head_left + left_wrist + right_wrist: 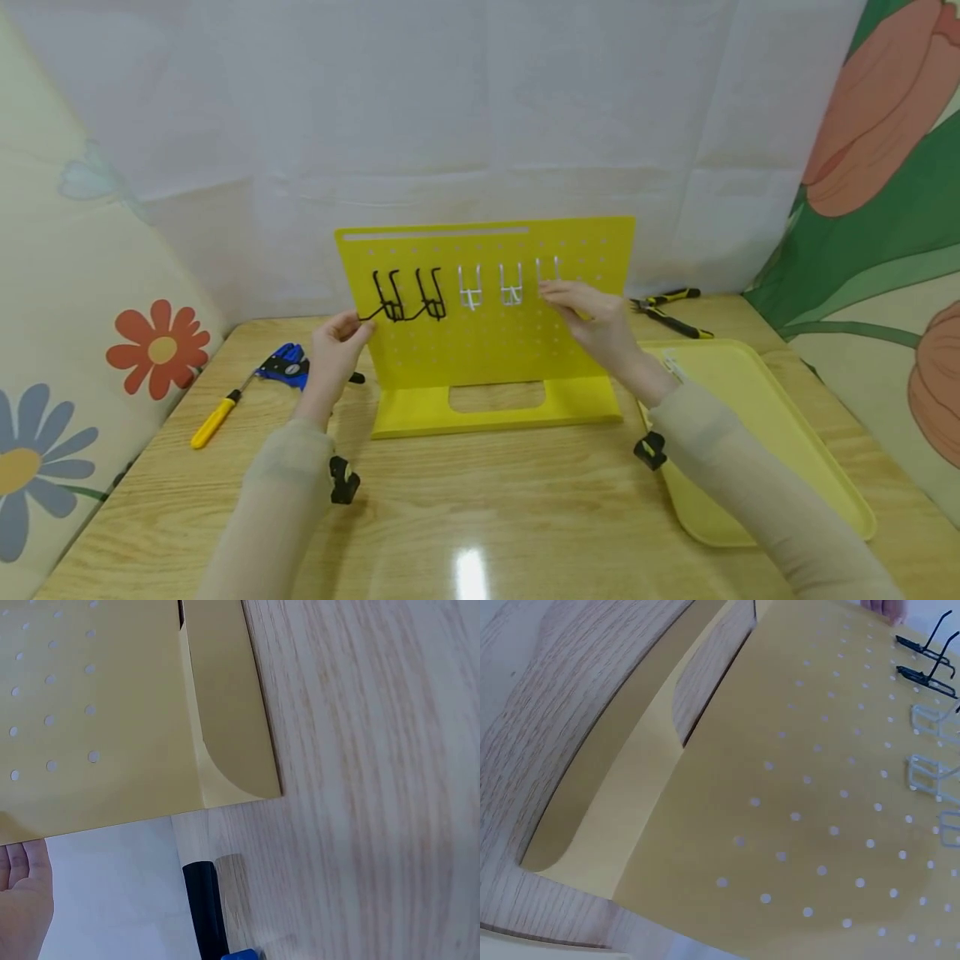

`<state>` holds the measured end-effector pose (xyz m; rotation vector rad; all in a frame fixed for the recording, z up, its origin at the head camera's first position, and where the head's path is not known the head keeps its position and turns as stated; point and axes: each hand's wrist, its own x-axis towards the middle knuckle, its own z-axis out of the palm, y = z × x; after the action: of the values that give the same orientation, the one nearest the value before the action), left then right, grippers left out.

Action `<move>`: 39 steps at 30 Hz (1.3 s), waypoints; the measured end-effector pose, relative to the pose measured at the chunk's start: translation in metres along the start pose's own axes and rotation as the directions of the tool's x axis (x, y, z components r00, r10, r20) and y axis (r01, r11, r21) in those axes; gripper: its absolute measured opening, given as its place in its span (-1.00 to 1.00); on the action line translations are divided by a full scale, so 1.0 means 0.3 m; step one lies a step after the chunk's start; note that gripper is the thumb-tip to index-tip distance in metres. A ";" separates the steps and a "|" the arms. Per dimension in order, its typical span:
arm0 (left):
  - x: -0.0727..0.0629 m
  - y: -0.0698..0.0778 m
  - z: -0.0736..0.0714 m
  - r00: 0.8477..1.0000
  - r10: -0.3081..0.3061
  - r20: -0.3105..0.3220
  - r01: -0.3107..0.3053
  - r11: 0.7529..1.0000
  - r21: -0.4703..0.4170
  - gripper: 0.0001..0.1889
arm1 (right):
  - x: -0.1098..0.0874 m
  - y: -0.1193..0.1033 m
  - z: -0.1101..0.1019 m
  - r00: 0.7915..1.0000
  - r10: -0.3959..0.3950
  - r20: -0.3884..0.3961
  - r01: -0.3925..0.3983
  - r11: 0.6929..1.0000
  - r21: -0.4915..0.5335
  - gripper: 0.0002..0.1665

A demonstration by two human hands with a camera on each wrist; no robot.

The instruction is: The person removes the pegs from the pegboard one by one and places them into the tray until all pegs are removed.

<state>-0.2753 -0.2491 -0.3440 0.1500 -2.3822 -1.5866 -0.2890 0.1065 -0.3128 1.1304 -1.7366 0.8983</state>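
A yellow pegboard (480, 358) stands upright on its foot on the wooden table. My left hand (335, 354) pinches its left edge; in the left wrist view those fingers (34, 859) reach behind the board. Two black wire hooks (392, 308) hang at the board's left, followed by two white wire hooks (470, 297). Farther right is a third white hook (942, 829), its upper prongs against the board. My right hand (592, 321) grips the lower part of this hook and covers it in the head view. The right wrist view does not show that hand.
On the left lie a yellow-handled screwdriver (215, 422) and a blue wire stripper (285, 365). Black-and-yellow pliers (678, 323) rest behind a yellow tray (750, 467) on the right. A small white item (672, 365) is in the tray, partly behind my right arm.
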 end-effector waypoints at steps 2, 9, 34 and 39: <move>0.000 -0.001 0.001 1.000 -0.004 0.000 0.004 1.000 0.001 -0.48 | 0.003 -0.009 -0.009 1.000 0.005 -0.011 -0.004 1.000 0.022 -0.79; -0.002 -0.002 0.001 1.000 -0.019 0.018 0.019 1.000 0.008 -0.44 | -0.002 -0.041 -0.067 0.981 0.168 -0.103 -0.148 0.973 0.179 -0.79; 0.004 -0.004 0.005 1.000 0.020 0.004 -0.020 1.000 -0.014 -0.49 | -0.214 0.033 -0.373 0.858 0.436 -0.271 -0.362 0.888 0.284 -0.81; 0.011 -0.013 0.004 1.000 0.009 0.006 -0.009 1.000 -0.007 -0.53 | -0.268 0.054 -0.417 0.835 0.476 -0.277 -0.425 0.877 0.224 -0.82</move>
<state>-0.2791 -0.2503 -0.3476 0.1327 -2.3778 -1.5937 -0.2524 0.2487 -0.3416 0.6109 -1.6995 1.4450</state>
